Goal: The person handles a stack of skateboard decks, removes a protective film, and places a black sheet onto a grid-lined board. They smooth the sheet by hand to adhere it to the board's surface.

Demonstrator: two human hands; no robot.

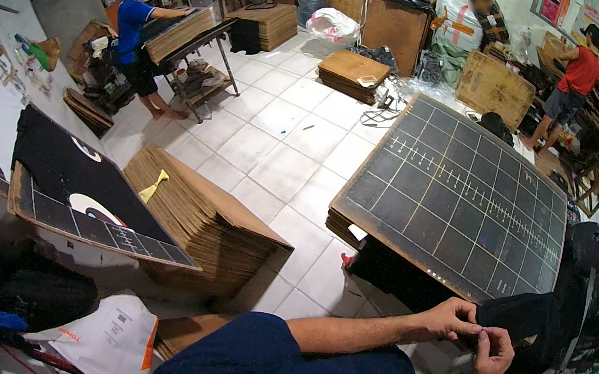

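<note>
My left hand [453,319] and my right hand [495,354] meet at the lower right, thumbs and fingertips pinched together. Whatever lies between the fingertips is too small to make out. Just beyond them, black cloth [524,310] hangs at the near corner of a large black board [455,205] marked with a white grid and a ruled scale. The board rests on a stack, and its near edge is close to my left hand.
At left, a printed black garment [73,169] lies over another gridded board, beside a tall stack of brown boards [229,227]. A white bag [108,337] sits near me. One person in blue [132,32] works at a far table; another in red [582,72] stands far right.
</note>
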